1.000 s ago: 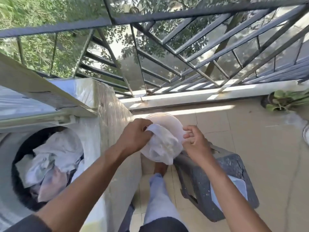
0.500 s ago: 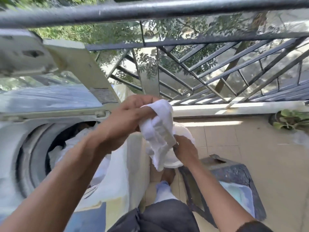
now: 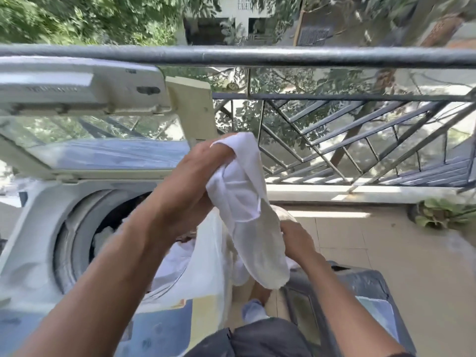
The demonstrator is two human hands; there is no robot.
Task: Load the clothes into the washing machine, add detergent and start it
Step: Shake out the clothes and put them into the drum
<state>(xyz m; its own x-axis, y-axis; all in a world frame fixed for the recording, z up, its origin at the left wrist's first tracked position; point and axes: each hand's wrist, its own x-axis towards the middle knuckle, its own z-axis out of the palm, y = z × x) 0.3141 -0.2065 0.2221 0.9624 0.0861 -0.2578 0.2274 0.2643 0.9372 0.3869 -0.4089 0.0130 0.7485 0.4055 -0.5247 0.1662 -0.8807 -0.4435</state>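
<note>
My left hand grips the top of a white garment and holds it up beside the top-loading washing machine. The cloth hangs down to my right hand, which holds its lower part just above a pale basin that is mostly hidden behind the cloth. The machine's lid stands raised. Inside the drum lie several light-coloured clothes, partly covered by my left forearm.
A grey plastic stool stands under my right arm on the tiled balcony floor. A metal railing runs across the front. A potted plant sits at the right by the low ledge. My leg and foot are below.
My left hand has lifted the white garment higher and toward the machine. The view has tilted up, showing more railing and the raised lid. My right hand stays low on the cloth.
</note>
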